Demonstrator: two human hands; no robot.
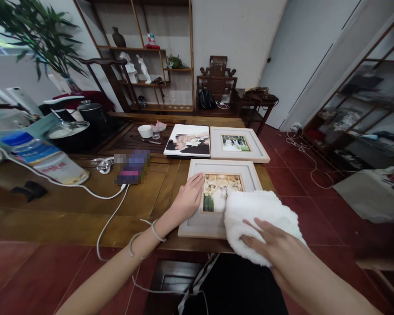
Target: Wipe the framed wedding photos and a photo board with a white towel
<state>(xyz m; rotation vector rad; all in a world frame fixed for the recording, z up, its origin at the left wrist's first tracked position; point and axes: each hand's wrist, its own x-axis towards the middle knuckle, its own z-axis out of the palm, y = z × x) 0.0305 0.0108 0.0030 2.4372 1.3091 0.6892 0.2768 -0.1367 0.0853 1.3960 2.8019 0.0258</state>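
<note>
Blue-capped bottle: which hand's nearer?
Left. The left hand is on the left side of the nearest picture frame, well right of the bottle. The right hand is farther right, on the white cloth.

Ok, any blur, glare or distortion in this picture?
Head view: the right-hand shelf is soft and smeared; the bottle at left looks stretched and leaning, likely from the wide lens; a patch behind the plant is overbright; the phone is pixelated; the near frame is clearer.
</note>
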